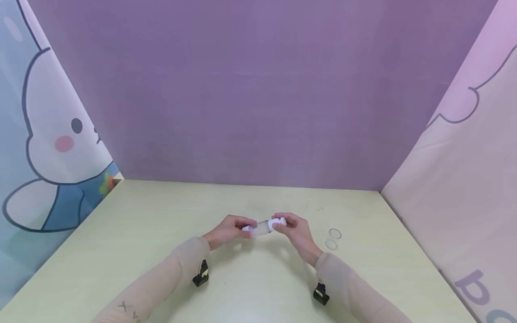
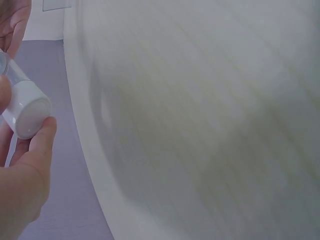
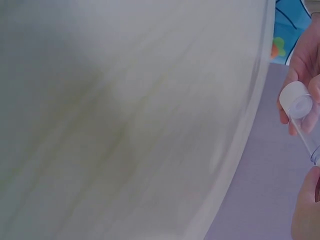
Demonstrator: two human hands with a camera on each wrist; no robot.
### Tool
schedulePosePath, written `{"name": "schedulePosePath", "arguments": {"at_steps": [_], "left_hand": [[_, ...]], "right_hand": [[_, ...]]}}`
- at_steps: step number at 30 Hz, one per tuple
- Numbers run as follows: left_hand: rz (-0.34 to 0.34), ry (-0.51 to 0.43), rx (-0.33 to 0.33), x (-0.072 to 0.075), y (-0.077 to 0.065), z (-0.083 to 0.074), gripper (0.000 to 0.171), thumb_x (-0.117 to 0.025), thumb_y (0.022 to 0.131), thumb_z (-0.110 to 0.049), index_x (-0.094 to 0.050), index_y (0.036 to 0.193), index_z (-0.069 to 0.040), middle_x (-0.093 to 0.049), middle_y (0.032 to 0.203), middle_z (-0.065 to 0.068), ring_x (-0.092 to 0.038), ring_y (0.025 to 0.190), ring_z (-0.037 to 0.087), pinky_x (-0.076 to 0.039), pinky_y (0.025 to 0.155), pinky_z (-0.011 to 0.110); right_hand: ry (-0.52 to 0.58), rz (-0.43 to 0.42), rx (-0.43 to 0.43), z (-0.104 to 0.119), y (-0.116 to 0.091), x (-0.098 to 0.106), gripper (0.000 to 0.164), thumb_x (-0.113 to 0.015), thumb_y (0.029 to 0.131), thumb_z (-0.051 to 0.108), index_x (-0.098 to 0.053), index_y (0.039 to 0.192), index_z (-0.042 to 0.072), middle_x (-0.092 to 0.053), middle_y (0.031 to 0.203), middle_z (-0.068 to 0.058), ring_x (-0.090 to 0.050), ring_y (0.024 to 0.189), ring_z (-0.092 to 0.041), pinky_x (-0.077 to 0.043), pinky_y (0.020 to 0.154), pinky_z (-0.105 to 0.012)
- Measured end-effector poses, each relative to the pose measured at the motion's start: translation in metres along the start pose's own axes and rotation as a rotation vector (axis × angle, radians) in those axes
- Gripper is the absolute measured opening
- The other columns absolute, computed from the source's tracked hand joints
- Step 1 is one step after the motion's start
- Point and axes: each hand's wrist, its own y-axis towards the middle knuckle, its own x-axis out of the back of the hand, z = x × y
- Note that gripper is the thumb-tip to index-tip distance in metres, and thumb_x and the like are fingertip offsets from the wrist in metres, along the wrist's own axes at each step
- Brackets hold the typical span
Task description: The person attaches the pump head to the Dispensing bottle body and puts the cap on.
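Both hands hold a small clear cylinder (image 1: 261, 228) with white ends, tilted slightly and raised over the table. My left hand (image 1: 227, 231) grips its left end, where a white cap (image 2: 31, 111) shows in the left wrist view between thumb and fingers. At the other end, my right hand (image 1: 298, 234) pinches the white, narrower-tipped part (image 1: 276, 224). A dark thin line rings the cylinder beside that part. In the right wrist view the clear wall (image 3: 306, 134) stretches between the two hands, and the right hand is partly cut off by the frame edge.
Two thin rings lie on the pale table (image 1: 258, 287) right of the right hand: a dark-rimmed ring (image 1: 335, 233) and a clear ring (image 1: 330, 244) nearer. A purple panel (image 1: 250, 98) stands behind, with printed cloths at both sides. Each wrist wears a small black device.
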Motion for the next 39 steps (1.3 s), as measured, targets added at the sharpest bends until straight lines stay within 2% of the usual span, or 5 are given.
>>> {"name": "schedulePosePath", "arguments": {"at_steps": [10, 18, 24, 31, 39], "left_hand": [[0.012, 0.004, -0.012, 0.0002, -0.0039, -0.0002, 0.035, -0.066, 0.082, -0.015, -0.062, 0.117, -0.013, -0.057, 0.124, 0.007, -0.053, 0.107, 0.021, -0.044, 0.093, 0.041], [0.015, -0.005, -0.021, 0.0, -0.0013, 0.0012, 0.034, -0.066, 0.082, -0.014, -0.063, 0.116, -0.015, -0.057, 0.124, 0.007, -0.053, 0.109, 0.021, -0.044, 0.093, 0.04], [0.005, -0.002, -0.021, -0.0004, -0.0007, 0.0007, 0.034, -0.066, 0.082, -0.013, -0.063, 0.116, -0.013, -0.058, 0.123, 0.008, -0.054, 0.108, 0.021, -0.045, 0.092, 0.039], [0.012, 0.003, 0.003, 0.0005, -0.0022, 0.0016, 0.036, -0.066, 0.082, -0.014, -0.061, 0.118, -0.012, -0.057, 0.124, 0.008, -0.053, 0.108, 0.021, -0.044, 0.093, 0.04], [-0.003, 0.029, -0.02, 0.0004, 0.0023, -0.0027, 0.033, -0.065, 0.082, -0.012, -0.063, 0.115, -0.015, -0.058, 0.122, 0.007, -0.053, 0.108, 0.021, -0.044, 0.093, 0.041]], "right_hand": [[-0.02, -0.028, -0.008, -0.0025, -0.0019, -0.0019, 0.032, -0.071, 0.077, 0.017, -0.065, 0.107, 0.009, -0.066, 0.105, -0.004, -0.058, 0.091, -0.012, -0.048, 0.085, -0.029], [0.003, -0.047, -0.003, -0.0026, -0.0009, -0.0032, 0.032, -0.07, 0.078, 0.016, -0.064, 0.107, 0.005, -0.065, 0.102, -0.004, -0.057, 0.089, -0.011, -0.049, 0.081, -0.026], [0.011, -0.065, 0.006, -0.003, -0.0003, -0.0052, 0.031, -0.071, 0.077, 0.016, -0.064, 0.105, 0.004, -0.065, 0.098, -0.004, -0.057, 0.086, -0.011, -0.05, 0.078, -0.025], [0.016, -0.046, -0.001, -0.0072, 0.0002, -0.0065, 0.034, -0.069, 0.08, 0.018, -0.061, 0.108, 0.0, -0.064, 0.096, -0.003, -0.058, 0.085, -0.01, -0.05, 0.08, -0.027], [0.017, -0.047, 0.016, -0.0044, 0.0019, -0.0034, 0.036, -0.068, 0.08, 0.016, -0.06, 0.11, -0.002, -0.065, 0.099, -0.007, -0.06, 0.086, -0.011, -0.051, 0.082, -0.03]]}}
